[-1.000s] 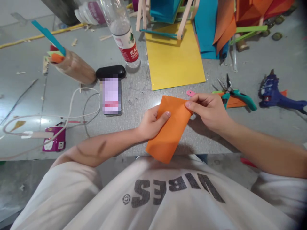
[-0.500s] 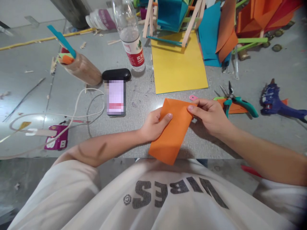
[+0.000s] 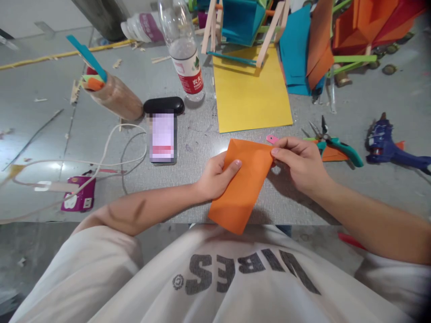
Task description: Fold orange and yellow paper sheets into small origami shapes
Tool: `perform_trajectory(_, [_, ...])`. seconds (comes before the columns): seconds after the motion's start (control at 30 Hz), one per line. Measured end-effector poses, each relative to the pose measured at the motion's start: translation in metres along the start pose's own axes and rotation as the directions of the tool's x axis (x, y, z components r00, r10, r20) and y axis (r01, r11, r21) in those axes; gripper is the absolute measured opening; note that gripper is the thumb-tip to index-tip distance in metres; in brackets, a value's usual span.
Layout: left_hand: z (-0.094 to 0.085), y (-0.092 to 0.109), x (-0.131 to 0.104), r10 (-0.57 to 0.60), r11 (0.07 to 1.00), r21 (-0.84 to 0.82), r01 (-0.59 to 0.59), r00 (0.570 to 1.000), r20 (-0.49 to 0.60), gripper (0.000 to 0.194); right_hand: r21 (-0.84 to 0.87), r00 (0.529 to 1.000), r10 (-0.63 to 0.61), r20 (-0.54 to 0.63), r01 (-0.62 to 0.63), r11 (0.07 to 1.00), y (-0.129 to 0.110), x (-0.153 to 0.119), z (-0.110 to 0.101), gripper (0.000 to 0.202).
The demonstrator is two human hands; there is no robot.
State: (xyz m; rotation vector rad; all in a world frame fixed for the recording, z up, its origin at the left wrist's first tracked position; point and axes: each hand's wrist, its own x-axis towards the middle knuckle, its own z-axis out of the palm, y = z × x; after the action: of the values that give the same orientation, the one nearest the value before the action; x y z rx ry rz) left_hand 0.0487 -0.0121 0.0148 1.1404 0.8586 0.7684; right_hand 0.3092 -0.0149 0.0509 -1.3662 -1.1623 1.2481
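An orange sheet of paper (image 3: 244, 188), seemingly folded, is held tilted over the table's front edge. My left hand (image 3: 217, 177) grips its left side, thumb on top and the other fingers hidden beneath. At the upper right corner, my right hand (image 3: 299, 161) pinches the paper between thumb and fingers. A small pink piece (image 3: 272, 139) lies just beyond that corner. Past the right hand are pliers (image 3: 340, 144) with teal handles, resting on orange scraps. Yellow paper (image 3: 254, 101) lies flat in front of the hands.
A plastic bottle (image 3: 188, 67), a phone (image 3: 163, 137) by a black case (image 3: 164, 105), and a wooden holder (image 3: 121, 96) stand or lie to the left, with a white cable (image 3: 107, 152). A blue glue gun (image 3: 382, 141) is at right. Paper-and-stick models (image 3: 245, 22) occupy the back.
My right hand has shifted slightly right, its thumb now nearer the paper's corner tip. The left hand keeps its hold and has barely moved.
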Motion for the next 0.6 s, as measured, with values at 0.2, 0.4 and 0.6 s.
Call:
perform_trajectory(0.2, [0.000,-0.002,0.000,0.027,1.000,-0.015,-0.027,1.000,0.010,0.075,0.091,0.993,0.075,0.092,-0.083,0.992,-0.001,-0.003,0.005,0.042])
perform_trajectory(0.4, [-0.001,-0.001,-0.001,0.026,0.999,0.037,-0.027,0.999,0.046,0.074,0.160,0.985,0.127,0.114,-0.145,0.976,0.004,-0.008,0.015,0.050])
perform_trajectory(0.6, [0.002,0.001,0.004,0.030,0.999,0.026,-0.030,1.000,0.004,0.072,0.057,0.993,0.098,0.072,-0.102,0.993,0.008,-0.012,0.018,0.054])
